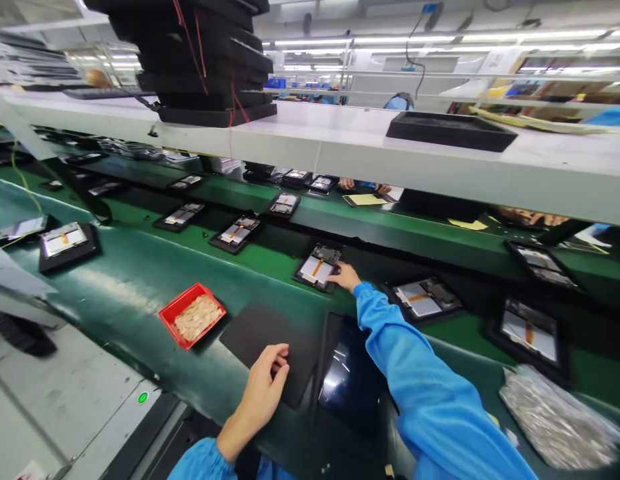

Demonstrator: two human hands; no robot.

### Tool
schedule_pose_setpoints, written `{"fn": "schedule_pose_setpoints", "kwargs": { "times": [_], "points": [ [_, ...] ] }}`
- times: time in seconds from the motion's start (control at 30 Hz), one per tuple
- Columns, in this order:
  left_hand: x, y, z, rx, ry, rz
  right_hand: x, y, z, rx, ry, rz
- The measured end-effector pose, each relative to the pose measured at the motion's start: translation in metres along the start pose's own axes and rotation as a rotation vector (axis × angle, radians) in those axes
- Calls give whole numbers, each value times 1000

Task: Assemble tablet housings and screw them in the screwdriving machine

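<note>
My right hand (346, 276) reaches forward, its fingers closed on the right edge of an open tablet unit (315, 267) that shows a silver battery and an orange strip. My left hand (268, 381) hovers at or rests on a dark flat mat (280, 337), fingers loosely curled and apart, holding nothing. Between my arms, a tablet with a glossy black screen (350, 373) lies on the green bench. To the left of the mat stands a red tray (165, 315) with small beige pieces in it.
Further open units (424, 298) lie along the green belt (190, 248). A plastic bag of small parts (555, 417) is at the lower right. Above the belt runs a white shelf (330, 143) bearing stacked black trays (205, 60). Other people's hands (365, 186) show beyond it.
</note>
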State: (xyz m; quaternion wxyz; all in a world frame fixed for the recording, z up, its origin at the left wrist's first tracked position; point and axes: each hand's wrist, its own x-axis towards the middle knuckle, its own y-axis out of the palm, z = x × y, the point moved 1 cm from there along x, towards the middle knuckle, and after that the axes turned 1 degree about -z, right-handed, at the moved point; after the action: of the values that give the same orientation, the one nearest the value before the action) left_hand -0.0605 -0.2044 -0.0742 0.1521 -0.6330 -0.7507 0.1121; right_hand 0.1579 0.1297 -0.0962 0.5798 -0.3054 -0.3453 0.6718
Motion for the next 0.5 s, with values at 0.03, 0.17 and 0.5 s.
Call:
{"fn": "schedule_pose_setpoints", "kwargs": {
  "times": [0.03,0.17,0.5],
  "points": [
    [8,1,0,16,12,2,3,7,7,-19,-22,19],
    [89,-8,5,165,-17,-61,10,26,37,-86,-74,66],
    [250,-9,43,367,-297,-27,-20,31,61,-188,-337,106]
  ]
}}
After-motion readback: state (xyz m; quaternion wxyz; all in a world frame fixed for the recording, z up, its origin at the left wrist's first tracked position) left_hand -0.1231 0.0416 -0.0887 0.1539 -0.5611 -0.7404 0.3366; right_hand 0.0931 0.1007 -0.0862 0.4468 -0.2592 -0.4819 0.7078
